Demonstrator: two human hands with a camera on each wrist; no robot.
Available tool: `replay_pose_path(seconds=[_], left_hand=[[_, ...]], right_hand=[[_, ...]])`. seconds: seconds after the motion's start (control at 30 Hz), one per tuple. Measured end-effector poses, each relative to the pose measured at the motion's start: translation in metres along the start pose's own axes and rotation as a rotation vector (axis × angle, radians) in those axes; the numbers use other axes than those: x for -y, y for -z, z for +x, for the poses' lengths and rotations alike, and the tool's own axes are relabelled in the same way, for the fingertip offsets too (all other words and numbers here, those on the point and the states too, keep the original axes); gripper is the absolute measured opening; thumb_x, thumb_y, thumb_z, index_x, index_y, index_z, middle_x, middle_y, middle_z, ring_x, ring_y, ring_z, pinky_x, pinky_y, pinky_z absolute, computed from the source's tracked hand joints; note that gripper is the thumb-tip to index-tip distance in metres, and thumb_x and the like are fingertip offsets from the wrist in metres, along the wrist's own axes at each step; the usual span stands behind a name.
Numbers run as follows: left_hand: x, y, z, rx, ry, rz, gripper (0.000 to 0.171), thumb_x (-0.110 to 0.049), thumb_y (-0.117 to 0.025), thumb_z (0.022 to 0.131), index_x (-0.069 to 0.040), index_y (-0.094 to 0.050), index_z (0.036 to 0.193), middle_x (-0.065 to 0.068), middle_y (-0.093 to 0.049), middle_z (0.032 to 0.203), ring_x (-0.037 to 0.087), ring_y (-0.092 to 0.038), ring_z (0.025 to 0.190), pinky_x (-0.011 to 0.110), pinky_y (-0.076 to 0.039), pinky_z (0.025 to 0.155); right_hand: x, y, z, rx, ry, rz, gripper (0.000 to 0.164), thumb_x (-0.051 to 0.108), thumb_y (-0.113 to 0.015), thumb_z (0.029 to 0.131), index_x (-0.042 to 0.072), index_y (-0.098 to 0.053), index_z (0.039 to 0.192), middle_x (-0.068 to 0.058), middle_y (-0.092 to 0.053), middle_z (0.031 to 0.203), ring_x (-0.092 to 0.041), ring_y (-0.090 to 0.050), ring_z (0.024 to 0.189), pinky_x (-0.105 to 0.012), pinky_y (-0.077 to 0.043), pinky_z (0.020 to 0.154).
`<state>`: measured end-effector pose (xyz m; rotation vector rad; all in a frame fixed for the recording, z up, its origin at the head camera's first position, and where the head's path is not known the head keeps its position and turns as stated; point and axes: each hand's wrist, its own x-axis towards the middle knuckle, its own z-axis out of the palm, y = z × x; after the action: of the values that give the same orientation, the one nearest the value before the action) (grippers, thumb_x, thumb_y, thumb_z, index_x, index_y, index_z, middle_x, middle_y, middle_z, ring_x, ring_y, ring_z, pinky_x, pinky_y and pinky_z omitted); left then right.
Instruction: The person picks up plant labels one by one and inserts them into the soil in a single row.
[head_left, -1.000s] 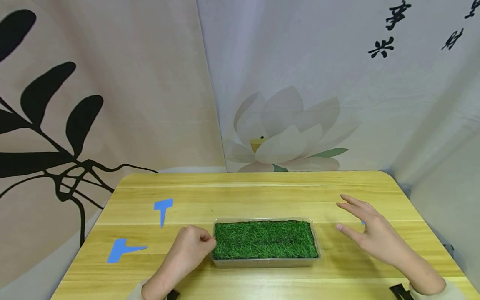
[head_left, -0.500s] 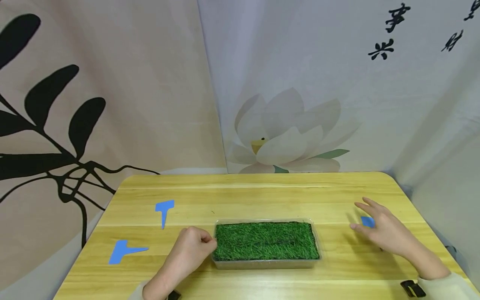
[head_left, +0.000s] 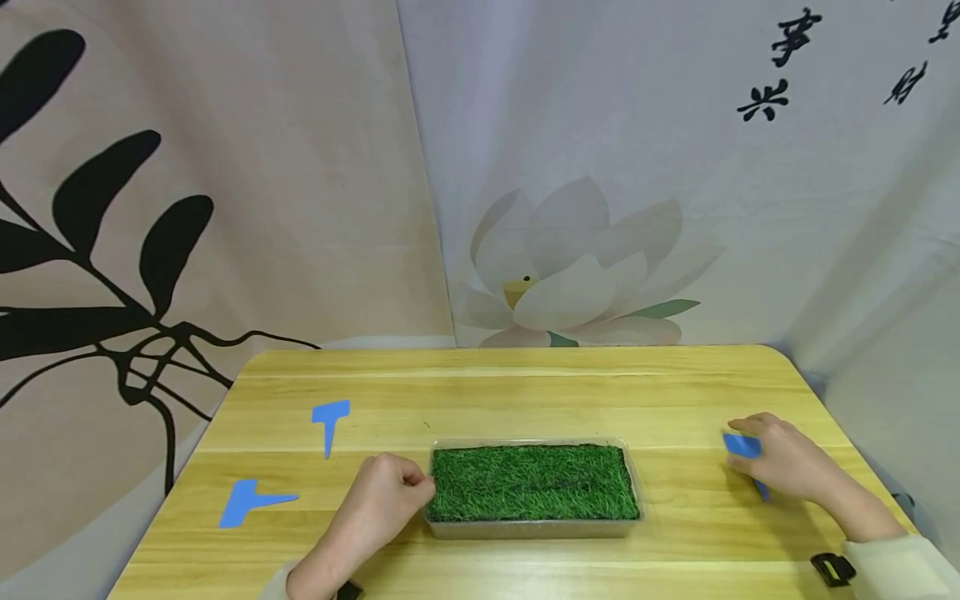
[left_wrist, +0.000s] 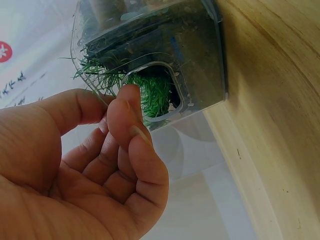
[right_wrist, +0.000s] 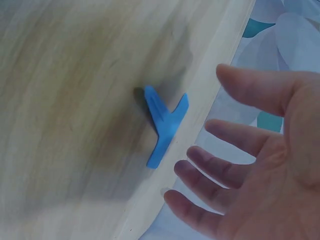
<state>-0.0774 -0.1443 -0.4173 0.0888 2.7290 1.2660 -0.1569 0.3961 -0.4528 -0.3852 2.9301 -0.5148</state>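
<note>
Above a blue tag (head_left: 741, 446), right hand (head_left: 791, 458) hovers (spread).

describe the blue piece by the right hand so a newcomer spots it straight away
In the head view, on the wooden table, find the clear box of green grass. To its right, a blue piece lies partly hidden by the person's right hand. Its two blue neighbours lie left of the box, with no hand covering them.

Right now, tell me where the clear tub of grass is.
In the head view, the tub sits low centre on the table, between the left hand at its left end and the right hand.
</note>
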Motion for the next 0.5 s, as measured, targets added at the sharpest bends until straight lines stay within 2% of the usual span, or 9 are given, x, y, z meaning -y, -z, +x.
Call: replay_pose_path(seconds=[0.27,0.5], left_hand=[[0.0,0.0,0.0,0.007,0.01,-0.006,0.038,-0.003,-0.066,0.09,-0.015,-0.055,0.055,-0.012,-0.034,0.048,0.006,-0.026,0.046,0.018,-0.024,0.045],[0.0,0.0,0.0,0.01,0.025,-0.009,0.038,-0.003,-0.066,0.089,-0.015,-0.053,0.055,-0.011,-0.033,0.048,0.007,-0.026,0.046,0.019,-0.024,0.045]], right_hand=[[-0.01,-0.001,0.005,0.035,-0.005,0.0,0.05,0.014,-0.08,0.09,-0.016,-0.062,0.126,-0.04,-0.058,0.115,-0.05,-0.065,0.099,-0.058,-0.057,0.078],[-0.018,-0.002,0.009,0.045,0.002,0.027,0.041,0.003,-0.078,0.089,-0.017,-0.063,0.121,-0.031,-0.064,0.11,-0.046,-0.066,0.098,-0.057,-0.057,0.079]])
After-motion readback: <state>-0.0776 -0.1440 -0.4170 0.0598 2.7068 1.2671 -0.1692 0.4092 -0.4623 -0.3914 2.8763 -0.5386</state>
